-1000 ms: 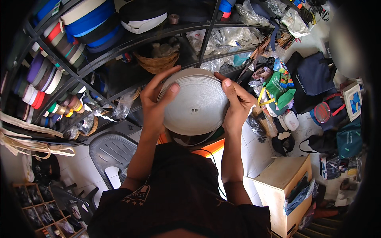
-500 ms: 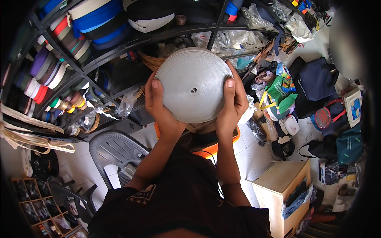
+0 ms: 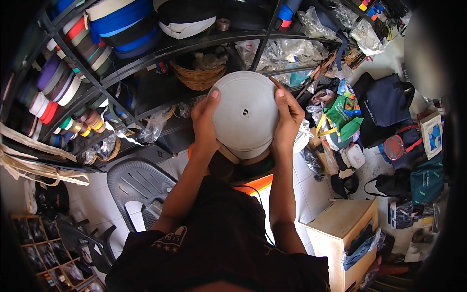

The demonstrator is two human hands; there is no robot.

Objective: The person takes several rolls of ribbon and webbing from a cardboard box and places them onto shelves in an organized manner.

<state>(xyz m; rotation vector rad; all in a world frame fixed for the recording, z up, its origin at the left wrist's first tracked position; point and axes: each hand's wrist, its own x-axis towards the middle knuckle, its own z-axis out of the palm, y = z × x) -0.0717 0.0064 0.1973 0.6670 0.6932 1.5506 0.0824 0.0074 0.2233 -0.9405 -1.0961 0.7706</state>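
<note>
A wide, flat roll of pale grey webbing (image 3: 244, 97) is gripped between my two hands, its coiled face turned up and a small hole at its centre. My left hand (image 3: 206, 120) clasps its left edge, thumb on the top face. On the opposite edge my right hand (image 3: 288, 118) holds it the same way, fingers curled underneath and partly hidden. Below the roll, an orange crate (image 3: 262, 185) shows in part, with darker rolls (image 3: 243, 169) in it. Whether the grey roll touches them I cannot tell.
Black shelving (image 3: 131, 70) ahead carries many coloured webbing rolls (image 3: 121, 27), a wicker basket (image 3: 200, 77) and plastic bags (image 3: 282, 51). A grey plastic chair (image 3: 134, 182) stands at left. Bags lie heaped at right, near a wooden cabinet (image 3: 340, 219).
Both hands have lowered the grey roll, which looks smaller and lies slightly farther right. The wicker basket behind it and the darker rolls beneath it show more now.
</note>
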